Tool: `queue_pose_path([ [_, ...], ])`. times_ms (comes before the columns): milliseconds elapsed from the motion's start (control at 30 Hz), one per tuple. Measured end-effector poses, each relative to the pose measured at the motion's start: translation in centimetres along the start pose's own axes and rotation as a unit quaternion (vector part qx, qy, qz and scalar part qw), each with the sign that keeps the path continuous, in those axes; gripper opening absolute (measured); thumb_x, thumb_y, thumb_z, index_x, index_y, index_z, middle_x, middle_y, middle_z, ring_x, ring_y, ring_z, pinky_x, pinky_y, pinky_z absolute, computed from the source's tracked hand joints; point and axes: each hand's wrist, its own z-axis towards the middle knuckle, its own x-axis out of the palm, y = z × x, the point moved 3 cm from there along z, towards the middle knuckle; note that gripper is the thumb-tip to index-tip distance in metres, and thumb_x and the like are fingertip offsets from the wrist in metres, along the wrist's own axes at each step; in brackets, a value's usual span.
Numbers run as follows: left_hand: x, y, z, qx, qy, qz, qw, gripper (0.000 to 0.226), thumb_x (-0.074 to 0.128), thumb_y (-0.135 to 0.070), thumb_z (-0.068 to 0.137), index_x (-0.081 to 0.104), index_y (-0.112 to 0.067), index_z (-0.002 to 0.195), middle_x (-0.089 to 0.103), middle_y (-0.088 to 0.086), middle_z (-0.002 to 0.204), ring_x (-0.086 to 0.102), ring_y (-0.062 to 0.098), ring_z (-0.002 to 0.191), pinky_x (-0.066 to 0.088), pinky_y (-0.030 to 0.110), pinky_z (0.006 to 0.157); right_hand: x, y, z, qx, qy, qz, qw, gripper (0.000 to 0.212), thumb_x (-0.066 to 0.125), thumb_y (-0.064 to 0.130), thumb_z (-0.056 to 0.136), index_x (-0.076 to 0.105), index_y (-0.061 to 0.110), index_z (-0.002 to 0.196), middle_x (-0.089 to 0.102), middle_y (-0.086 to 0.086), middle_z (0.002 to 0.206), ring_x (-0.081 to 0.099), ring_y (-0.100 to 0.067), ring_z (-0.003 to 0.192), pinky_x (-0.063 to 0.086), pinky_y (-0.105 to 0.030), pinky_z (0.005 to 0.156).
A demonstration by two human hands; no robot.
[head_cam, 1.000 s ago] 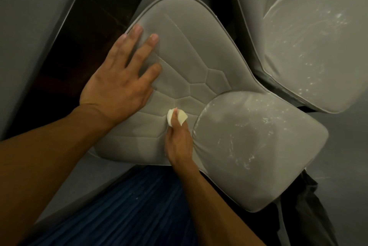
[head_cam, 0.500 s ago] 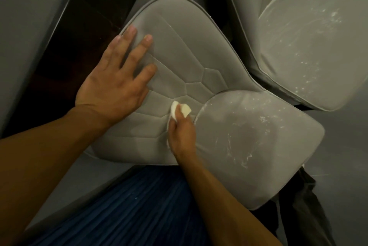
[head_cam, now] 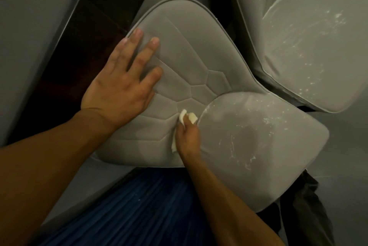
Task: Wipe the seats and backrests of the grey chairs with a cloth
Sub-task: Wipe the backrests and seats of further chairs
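The left hand [head_cam: 119, 88] lies spread flat on the quilted backrest [head_cam: 191, 56]. The right hand [head_cam: 188, 136] pinches a white cloth [head_cam: 187, 118], wiping the backrest's base; the streaked seat [head_cam: 249, 146] beside it likely comes next.

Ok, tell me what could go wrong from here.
1. The cloth in the right hand is a small wad; it may just smear the white streaks across the smooth cushion.
2. The left hand rests flat on the quilted panel, so the area beneath it could be skipped.

Dim, warm, soft light; wide-angle edge warping.
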Motion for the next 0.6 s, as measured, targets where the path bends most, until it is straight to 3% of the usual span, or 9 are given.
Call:
queue_pose_path([
  [67,-0.1,0.0,0.1,0.000,0.006,0.002,1.000,0.043,0.053,-0.029,0.097,0.052,-0.006,0.133,0.009,0.026,0.166,0.002,0.050,0.152,-0.002,0.055,0.125,0.3,1.8,-2.0,-0.054,-0.023,0.054,0.997,0.044,0.050,0.018,0.103,0.046,0.014,0.146,0.047,0.004,0.141,0.044,0.004,0.121,0.026,0.002,0.101],
  [133,-0.2,0.0,0.1,0.001,0.015,0.010,1.000,0.046,0.053,-0.031,0.096,0.052,-0.006,0.135,0.005,0.025,0.166,-0.001,0.050,0.152,-0.003,0.054,0.124,0.7,1.9,-3.6,-0.103,-0.040,0.042,0.993,0.041,0.054,0.013,0.101,0.053,0.016,0.142,0.055,0.002,0.132,0.051,0.000,0.112,0.028,0.003,0.096],
  [233,-0.3,0.0,0.1,-0.001,0.016,0.009,1.000,0.044,0.055,-0.029,0.097,0.053,-0.006,0.134,0.007,0.026,0.166,0.001,0.050,0.152,-0.002,0.054,0.125,0.8,0.0,-2.1,-0.057,-0.072,0.009,0.996,0.041,0.054,0.024,0.102,0.053,0.023,0.142,0.049,0.016,0.127,0.047,0.005,0.111,0.022,0.007,0.093],
  [300,-0.2,0.0,0.1,0.001,0.016,0.006,1.000,0.044,0.055,-0.029,0.097,0.053,-0.005,0.134,0.009,0.026,0.165,0.003,0.051,0.152,0.001,0.056,0.125,0.7,-1.4,0.0,0.027,-0.059,0.053,0.997,0.041,0.051,0.037,0.102,0.052,0.025,0.142,0.055,0.017,0.130,0.053,-0.003,0.118,0.030,-0.010,0.108],
  [367,-0.2,-0.1,0.2,0.001,0.009,0.001,1.000,0.044,0.054,-0.028,0.097,0.053,-0.004,0.133,0.011,0.026,0.165,0.004,0.051,0.152,0.003,0.057,0.125,0.7,-2.6,2.3,0.077,-0.005,0.043,0.996,0.038,0.043,0.035,0.104,0.052,0.020,0.138,0.062,0.002,0.125,0.058,-0.019,0.117,0.043,-0.034,0.105],
  [433,-0.2,0.0,0.1,-0.002,0.003,-0.005,1.000,0.043,0.052,-0.028,0.097,0.054,-0.003,0.132,0.012,0.027,0.165,0.005,0.051,0.152,0.004,0.057,0.124,0.4,-3.6,4.1,0.128,-0.032,0.056,0.990,0.042,0.036,0.042,0.106,0.059,0.012,0.125,0.063,-0.008,0.124,0.057,-0.028,0.120,0.041,-0.039,0.106],
  [500,-0.2,0.0,0.1,-0.002,0.004,-0.006,1.000,0.042,0.050,-0.028,0.098,0.054,-0.003,0.131,0.011,0.026,0.165,0.005,0.051,0.152,0.006,0.058,0.124,0.2,-2.9,4.3,0.158,-0.035,0.087,0.983,0.050,0.034,0.047,0.105,0.060,0.008,0.124,0.060,-0.010,0.132,0.053,-0.028,0.126,0.032,-0.029,0.110],
  [600,-0.1,0.0,0.2,-0.002,0.007,-0.008,1.000,0.041,0.051,-0.027,0.098,0.054,-0.004,0.131,0.010,0.024,0.165,0.005,0.050,0.152,0.007,0.058,0.125,0.1,-0.9,1.8,0.086,-0.018,0.112,0.990,0.041,0.042,0.039,0.105,0.056,0.012,0.133,0.059,0.000,0.129,0.053,-0.015,0.122,0.025,-0.003,0.098],
])
